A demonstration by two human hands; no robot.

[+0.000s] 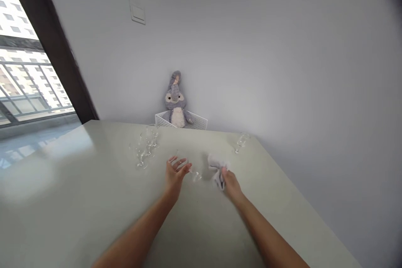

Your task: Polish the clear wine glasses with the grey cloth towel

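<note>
My left hand (pixel 177 169) holds a clear glass (pixel 197 176) above the middle of the table, its foot pointing right. The fingers curl round the glass bowl. To the right, my right hand (pixel 230 178) grips a crumpled pale cloth (pixel 217 169), which hangs apart from the glass. Several clear stemmed glasses (pixel 147 142) stand close together on the left part of the table. One more glass (pixel 241 141) is near the right back edge; it looks tilted.
The pale table (pixel 194 226) meets a plain wall at its back. Behind the back edge, a grey plush toy (pixel 176 104) sits in a white perforated basket (pixel 199 122). A window with a railing is at the left, and a light switch (pixel 137 13) is on the wall.
</note>
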